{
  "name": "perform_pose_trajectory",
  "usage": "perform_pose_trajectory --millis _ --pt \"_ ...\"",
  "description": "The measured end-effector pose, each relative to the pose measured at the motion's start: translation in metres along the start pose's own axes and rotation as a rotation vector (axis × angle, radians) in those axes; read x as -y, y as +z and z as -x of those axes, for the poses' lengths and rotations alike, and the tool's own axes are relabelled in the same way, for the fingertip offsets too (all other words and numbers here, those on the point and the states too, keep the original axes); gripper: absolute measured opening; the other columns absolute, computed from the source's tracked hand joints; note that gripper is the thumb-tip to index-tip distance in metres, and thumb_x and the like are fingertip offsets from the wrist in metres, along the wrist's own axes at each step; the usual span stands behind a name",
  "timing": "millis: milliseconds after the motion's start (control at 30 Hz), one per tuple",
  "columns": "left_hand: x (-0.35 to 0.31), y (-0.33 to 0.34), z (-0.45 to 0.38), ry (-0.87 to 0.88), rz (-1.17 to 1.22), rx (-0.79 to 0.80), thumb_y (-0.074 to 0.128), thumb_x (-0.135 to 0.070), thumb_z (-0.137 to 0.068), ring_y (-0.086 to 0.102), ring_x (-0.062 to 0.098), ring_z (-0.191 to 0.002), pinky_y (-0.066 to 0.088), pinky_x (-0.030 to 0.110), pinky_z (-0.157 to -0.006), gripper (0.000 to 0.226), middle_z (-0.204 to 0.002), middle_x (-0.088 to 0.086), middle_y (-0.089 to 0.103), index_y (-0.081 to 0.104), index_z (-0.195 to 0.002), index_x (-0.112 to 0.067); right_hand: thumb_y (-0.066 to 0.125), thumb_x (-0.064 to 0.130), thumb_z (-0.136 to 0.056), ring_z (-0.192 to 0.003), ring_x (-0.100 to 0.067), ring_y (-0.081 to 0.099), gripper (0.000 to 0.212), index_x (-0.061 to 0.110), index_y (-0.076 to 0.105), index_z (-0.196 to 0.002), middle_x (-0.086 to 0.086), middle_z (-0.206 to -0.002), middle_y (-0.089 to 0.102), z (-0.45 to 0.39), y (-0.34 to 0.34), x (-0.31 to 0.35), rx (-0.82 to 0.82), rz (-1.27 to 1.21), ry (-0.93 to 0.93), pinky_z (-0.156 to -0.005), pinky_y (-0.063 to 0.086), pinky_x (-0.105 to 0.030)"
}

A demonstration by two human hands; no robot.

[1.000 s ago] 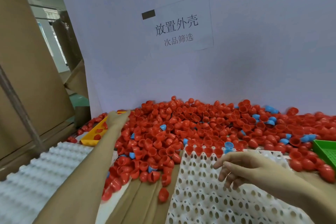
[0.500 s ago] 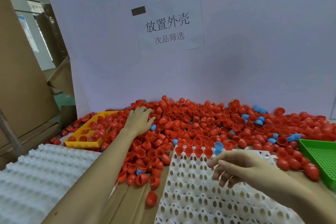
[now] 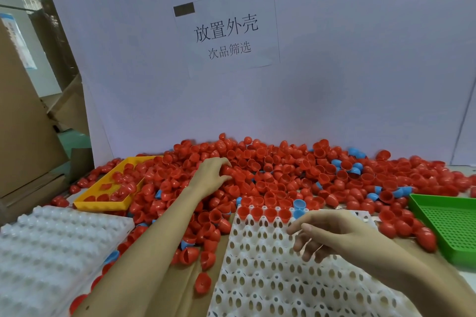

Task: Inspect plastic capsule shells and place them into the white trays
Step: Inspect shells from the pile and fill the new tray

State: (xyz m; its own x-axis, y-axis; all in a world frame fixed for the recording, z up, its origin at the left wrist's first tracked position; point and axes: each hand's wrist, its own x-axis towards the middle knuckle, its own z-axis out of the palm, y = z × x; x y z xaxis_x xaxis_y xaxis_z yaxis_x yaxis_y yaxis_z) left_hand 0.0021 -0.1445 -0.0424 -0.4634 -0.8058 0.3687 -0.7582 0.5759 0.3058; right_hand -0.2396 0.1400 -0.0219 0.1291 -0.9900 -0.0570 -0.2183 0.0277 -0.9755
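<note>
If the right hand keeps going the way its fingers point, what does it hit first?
Probably the blue shell seated at the far edge of the perforated white tray, just beyond the right hand; depth is uncertain.

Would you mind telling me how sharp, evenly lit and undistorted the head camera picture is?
Head view: soft, even light with no hard glare on the red shells; a faint dark smudge on the backboard; wide-angle bending curves the backboard's edges; the left hand is slightly blurred; the white tray and sign read sharply.
</note>
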Motion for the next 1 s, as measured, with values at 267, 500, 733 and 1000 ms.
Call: perform_pose_trajectory --millis 267,500,733,1000 --pt "-0.046 -0.038 0.048 0.032 0.364 -0.299 0.084 -0.027 -0.088 0.066 0.003 -0.115 0.051 0.025 -0.106 0.035 -0.12 -0.013 0.075 0.077 -0.122 -0.022 0.055 0.017 -0.109 -0.09 -0.029 0.076 0.028 0.023 0.082 -0.103 -0.013 -0.1 0.079 0.002 -0.004 -0.001 -0.061 -0.001 -0.014 -0.079 0.06 -0.032" --pt "-0.13 -0.027 0.134 0.224 0.745 -0.182 0.084 -0.036 -0.087 0.069 0.002 -0.112 0.051 0.014 -0.096 0.037 -0.116 -0.023 0.073 0.073 -0.122 -0.041 0.074 0.038 -0.094 -0.111 -0.017 0.074 0.056 0.043 0.054 -0.145 0.007 -0.126 0.073 0.004 0.002 0.002 -0.176 -0.001 -0.231 -0.09 0.062 -0.033" --pt "-0.142 0.009 0.148 0.296 0.722 -0.163 0.085 -0.031 -0.089 0.071 0.012 -0.113 0.057 0.029 -0.096 0.035 -0.115 -0.017 0.074 0.074 -0.123 -0.03 0.078 0.039 -0.088 -0.093 -0.019 0.077 0.03 0.033 0.076 -0.118 0.01 -0.112 0.077 0.004 0.0 -0.003 -0.247 0.228 -0.295 -0.086 0.064 -0.036" --pt "-0.139 0.015 0.153 0.247 0.807 -0.164 0.08 -0.037 -0.093 0.071 0.011 -0.108 0.051 0.017 -0.094 0.025 -0.11 -0.016 0.074 0.067 -0.114 -0.035 0.083 0.029 -0.088 -0.108 -0.008 0.072 0.028 0.037 0.076 -0.114 0.017 -0.114 0.075 -0.003 0.001 -0.012 -0.308 0.368 -0.324 -0.086 0.062 -0.035"
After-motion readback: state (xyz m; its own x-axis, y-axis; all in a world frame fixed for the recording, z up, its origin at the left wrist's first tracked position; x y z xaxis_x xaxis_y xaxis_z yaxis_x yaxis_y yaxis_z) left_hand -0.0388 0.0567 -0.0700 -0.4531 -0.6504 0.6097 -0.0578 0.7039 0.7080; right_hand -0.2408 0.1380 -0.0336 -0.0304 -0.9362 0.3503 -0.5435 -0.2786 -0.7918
